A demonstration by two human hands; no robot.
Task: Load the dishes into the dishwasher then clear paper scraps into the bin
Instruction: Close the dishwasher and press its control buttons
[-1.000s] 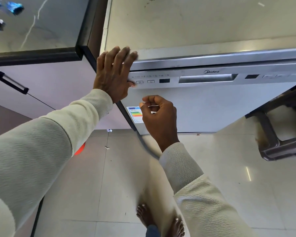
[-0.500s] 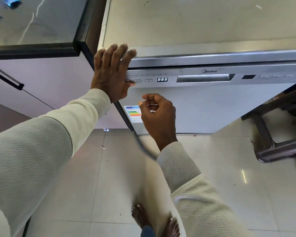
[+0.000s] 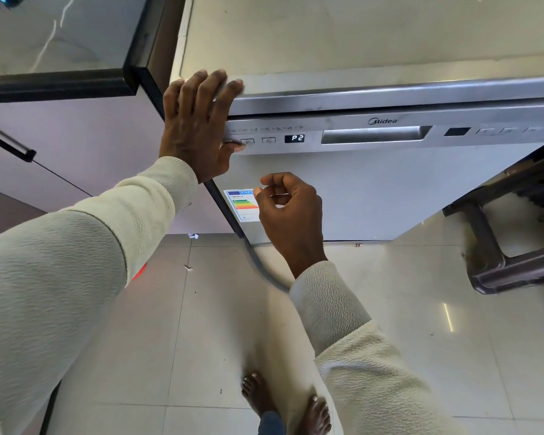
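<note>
The silver dishwasher stands in front of me with its door closed. Its small display reads P2. My left hand lies flat over the top left corner, fingers on the top edge and thumb on the leftmost panel button. My right hand hovers loosely curled in front of the door, next to the energy label, holding nothing. A few paper scraps lie on the floor by the dishwasher's left foot.
A dark glossy counter with a cabinet below is at the left, with blue and white scraps at its far corner. A dark chair or stool frame stands at the right. My bare feet are on the tiled floor.
The display went from dark to 888 and now reads P2. My left thumb stays on the panel buttons. My right hand has barely moved.
</note>
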